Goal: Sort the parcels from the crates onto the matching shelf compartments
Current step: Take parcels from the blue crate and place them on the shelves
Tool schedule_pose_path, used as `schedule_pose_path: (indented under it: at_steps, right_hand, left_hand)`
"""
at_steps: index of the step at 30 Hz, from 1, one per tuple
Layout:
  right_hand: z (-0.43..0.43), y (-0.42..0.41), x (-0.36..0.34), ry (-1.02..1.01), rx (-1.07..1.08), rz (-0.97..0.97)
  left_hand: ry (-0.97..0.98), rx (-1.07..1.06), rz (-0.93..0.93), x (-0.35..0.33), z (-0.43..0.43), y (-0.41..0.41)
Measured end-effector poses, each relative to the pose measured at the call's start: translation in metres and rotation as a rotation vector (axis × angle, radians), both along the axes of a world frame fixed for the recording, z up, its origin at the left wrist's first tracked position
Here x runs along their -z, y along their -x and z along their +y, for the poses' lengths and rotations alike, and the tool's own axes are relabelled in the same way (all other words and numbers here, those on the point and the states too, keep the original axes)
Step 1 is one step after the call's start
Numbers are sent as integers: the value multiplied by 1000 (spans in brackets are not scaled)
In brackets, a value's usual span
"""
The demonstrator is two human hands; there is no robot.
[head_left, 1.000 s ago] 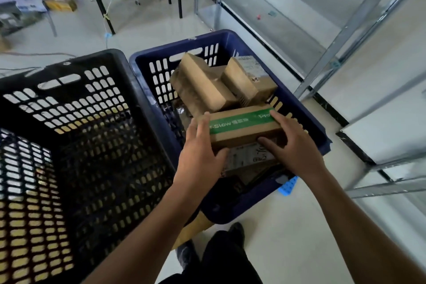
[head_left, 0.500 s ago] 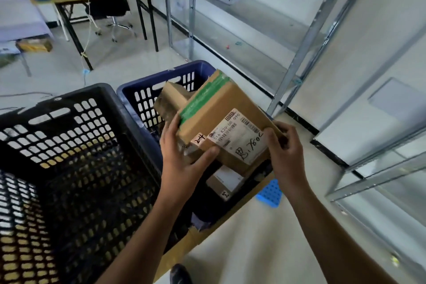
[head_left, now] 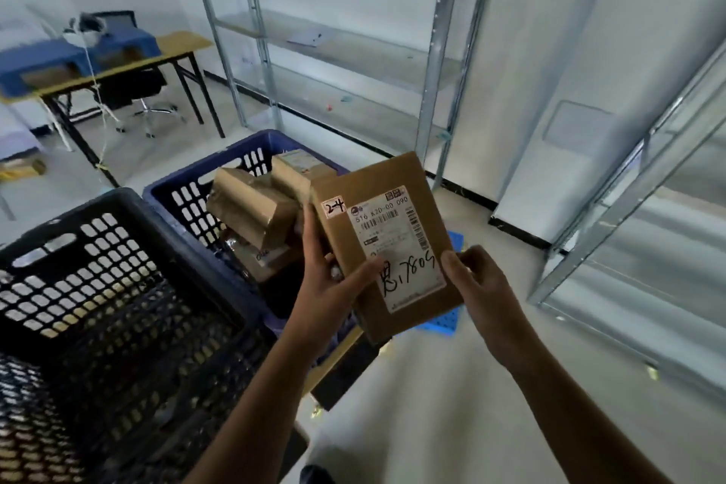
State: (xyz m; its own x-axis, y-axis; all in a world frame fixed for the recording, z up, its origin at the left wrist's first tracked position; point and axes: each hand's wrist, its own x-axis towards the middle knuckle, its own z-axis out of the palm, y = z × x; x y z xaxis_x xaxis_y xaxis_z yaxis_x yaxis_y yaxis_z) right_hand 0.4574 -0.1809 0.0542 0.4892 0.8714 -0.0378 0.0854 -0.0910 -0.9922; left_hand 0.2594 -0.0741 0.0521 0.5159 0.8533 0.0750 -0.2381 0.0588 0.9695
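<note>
Parcel (head_left: 387, 248): one flat cardboard box with a shipping label and a sticker marked 2-4, held just above the near side of the blue crate (head_left: 204, 165). The left hand (head_left: 334, 287) grips its lower left, thumb across the label. The right hand (head_left: 479, 283) pinches the right edge, fingers curled. The box is probably light and stiff, and best held by opposite edges. Count: at least three other parcels (head_left: 251, 208) in the blue crate; two crates, counting the black crate (head_left: 78, 216).

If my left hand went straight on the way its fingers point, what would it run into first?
Likely the brown parcels piled in the blue crate: the left hand, gripping the labelled parcel, points forward at them. Depth is unclear; it might pass above them toward the shelf.
</note>
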Motion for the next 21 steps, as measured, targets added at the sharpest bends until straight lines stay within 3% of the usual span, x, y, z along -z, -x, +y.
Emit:
schedule_pose_path:
  at_steps: [6, 13, 16, 21]
  right_hand:
    - [-127, -53, 13, 51, 12, 137]
    - [-275, -78, 46, 59, 235, 232]
    - [-339, -91, 52, 71, 406, 224]
    - [-437, -118, 68, 71, 712, 263]
  left_hand:
    - [42, 217, 160, 10, -100, -66]
    - [97, 483, 208, 35, -210, -131]
    - [-46, 619, 339, 44, -248, -165]
    - [-555, 613, 626, 69, -307, -220]
